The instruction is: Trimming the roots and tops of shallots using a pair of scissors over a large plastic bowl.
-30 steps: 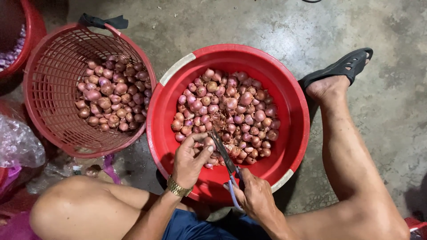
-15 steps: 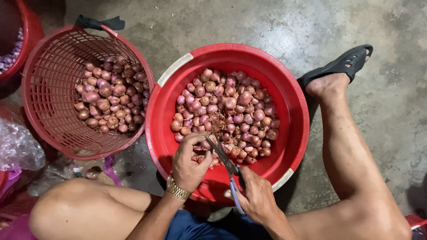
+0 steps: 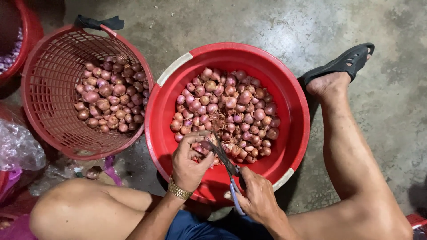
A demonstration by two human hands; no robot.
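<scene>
— Shallot (image 3: 207, 145) pinched between thumb and fingertips (image 3: 202, 136) of the left hand (image 3: 189, 160), just over the near inner wall of the red basin (image 3: 293, 111). Small, rounded, pink-purple skin.

— And the right hand (image 3: 258, 198)?

— Closed around the blue handles of the scissors (image 3: 227, 164), at the basin's near rim. Dark blades slanting up toward the held shallot, tips right beside it; cannot tell whether touching. Gold-coloured watch band (image 3: 180, 190) on the left wrist, just outside the rim.

— Inside the basin?

— Heaped with shallots (image 3: 231, 111), mostly glossy pink and purple bulbs, some browner, with dry papery scraps of skin and root among them. Smooth round plastic, bright red, pale tape patches at the far-left rim and the near-right rim.

— Left of the basin?

— Red mesh basket (image 3: 44, 111), touching the basin's rim or nearly so. Open lattice walls, round, partly filled with shallots (image 3: 109, 98) piled on the side nearest the basin. Dark cloth strip (image 3: 98, 22) tied on its far rim.

— Farther out?

— Another red tub (image 3: 31, 31) at the far left, pale purple bits inside, mostly cut off. Crinkled clear plastic bag (image 3: 18, 146) beyond the basket. Rough grey concrete floor (image 3: 267, 22) all round. Bare knees flanking the basin, black rubber sandal (image 3: 342, 62) on the foot to its right.
</scene>
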